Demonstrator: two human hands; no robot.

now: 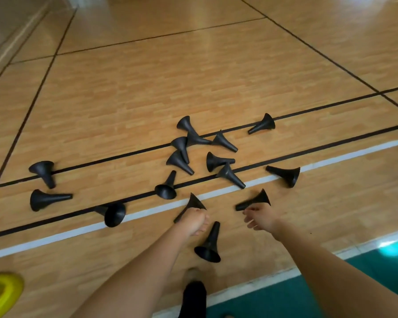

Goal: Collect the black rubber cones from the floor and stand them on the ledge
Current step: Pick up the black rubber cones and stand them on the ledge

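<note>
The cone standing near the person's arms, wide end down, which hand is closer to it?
The left hand. It sits just above and left of that upright cone, almost beside its narrow top, while gripping another cone. The right hand is farther off, up to the right.

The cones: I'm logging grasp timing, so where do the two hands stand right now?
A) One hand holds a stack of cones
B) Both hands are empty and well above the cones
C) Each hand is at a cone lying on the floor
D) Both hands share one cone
C: the left hand closes on the cone by the white line, while the right hand is at another fallen cone.
</note>
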